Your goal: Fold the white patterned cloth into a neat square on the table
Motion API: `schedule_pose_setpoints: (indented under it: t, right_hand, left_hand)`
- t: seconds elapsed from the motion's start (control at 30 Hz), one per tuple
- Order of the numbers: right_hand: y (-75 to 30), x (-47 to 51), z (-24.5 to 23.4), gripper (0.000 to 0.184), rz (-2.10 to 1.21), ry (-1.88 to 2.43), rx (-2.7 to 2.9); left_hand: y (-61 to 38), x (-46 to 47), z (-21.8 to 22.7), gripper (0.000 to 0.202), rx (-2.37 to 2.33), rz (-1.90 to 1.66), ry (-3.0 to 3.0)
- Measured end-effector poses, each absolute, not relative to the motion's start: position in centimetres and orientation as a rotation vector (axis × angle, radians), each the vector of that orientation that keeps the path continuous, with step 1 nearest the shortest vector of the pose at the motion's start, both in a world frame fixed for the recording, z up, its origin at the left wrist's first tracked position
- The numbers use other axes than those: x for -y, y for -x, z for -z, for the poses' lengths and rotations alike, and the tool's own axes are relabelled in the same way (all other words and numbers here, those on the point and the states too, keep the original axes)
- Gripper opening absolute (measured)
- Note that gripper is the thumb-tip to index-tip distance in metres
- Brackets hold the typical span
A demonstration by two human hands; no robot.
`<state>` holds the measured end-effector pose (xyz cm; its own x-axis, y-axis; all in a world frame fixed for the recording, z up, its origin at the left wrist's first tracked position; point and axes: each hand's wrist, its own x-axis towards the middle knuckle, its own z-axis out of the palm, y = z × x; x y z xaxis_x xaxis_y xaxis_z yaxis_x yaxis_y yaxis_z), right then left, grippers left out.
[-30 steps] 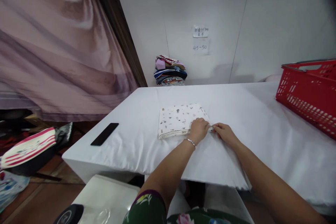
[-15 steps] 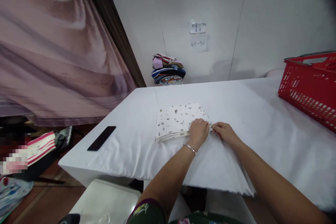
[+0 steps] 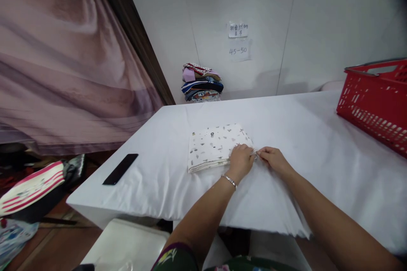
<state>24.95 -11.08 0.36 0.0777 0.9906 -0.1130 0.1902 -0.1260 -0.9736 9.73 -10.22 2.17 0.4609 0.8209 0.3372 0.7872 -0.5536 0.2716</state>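
A white folded cloth (image 3: 211, 146) with a small scattered grey print lies flat on the white-covered table, its layered edges facing me. Over its near right corner my left hand (image 3: 241, 161) is closed, with a silver bracelet at the wrist. Just to the right, my right hand (image 3: 271, 159) pinches a bit of the cloth's right edge between thumb and fingers. The two hands are almost touching, and their fingertips partly hide that corner.
A black phone (image 3: 121, 169) lies at the table's left side. A red plastic basket (image 3: 375, 106) stands at the right. Several folded textiles (image 3: 202, 84) are stacked against the wall beyond the table (image 3: 171, 135). Below left is a white stool or box (image 3: 127, 241).
The right hand's pinched fingers have drawn slightly at the cloth's right edge, and a small strip of it shows between the hands. The cloth stays in place; the view shifts a little.
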Motion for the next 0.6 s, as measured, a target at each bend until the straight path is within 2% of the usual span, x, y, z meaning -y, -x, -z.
schedule_pose_setpoints:
  t: [0.27,0.47,0.6]
  right_hand:
    - [-25.2,11.7,-0.8,0.035,-1.076,1.571,1.343]
    - [-24.9,11.7,-0.4,0.026,-0.935,1.662,1.531]
    - [-25.0,11.3,0.0,0.023,-1.111,1.554,1.344]
  left_hand:
    - [-9.2,9.5,-3.2,0.013,-1.463,-0.675,-2.645]
    - [-9.0,9.5,-3.5,0.012,-1.386,-0.574,-2.764]
    - [-9.0,9.6,-3.2,0.013,-1.346,-0.585,-2.812]
